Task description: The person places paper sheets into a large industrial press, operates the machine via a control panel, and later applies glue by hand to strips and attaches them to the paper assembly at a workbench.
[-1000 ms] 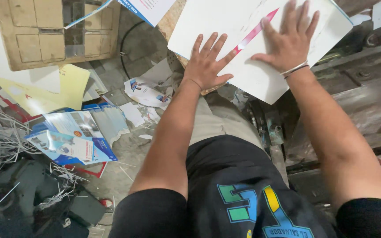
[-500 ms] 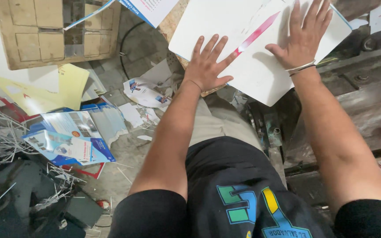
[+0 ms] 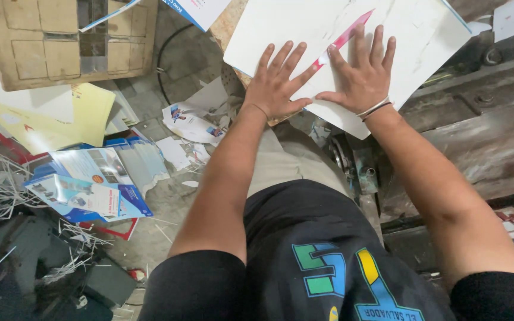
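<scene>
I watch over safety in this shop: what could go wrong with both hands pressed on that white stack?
The white paper stack juts past its support, so under the left hand and right hand it may tip or slide. Loose leaflets and paper strips on the floor could cause a slip.

Lit softly and evenly from above, brightest on the white sheet [image 3: 352, 53], near glare. Dim at lower left, where the floor [image 3: 168, 208] falls into shadow. Sharp at centre; wide-angle stretch toward the edges; slight softness at right.
</scene>
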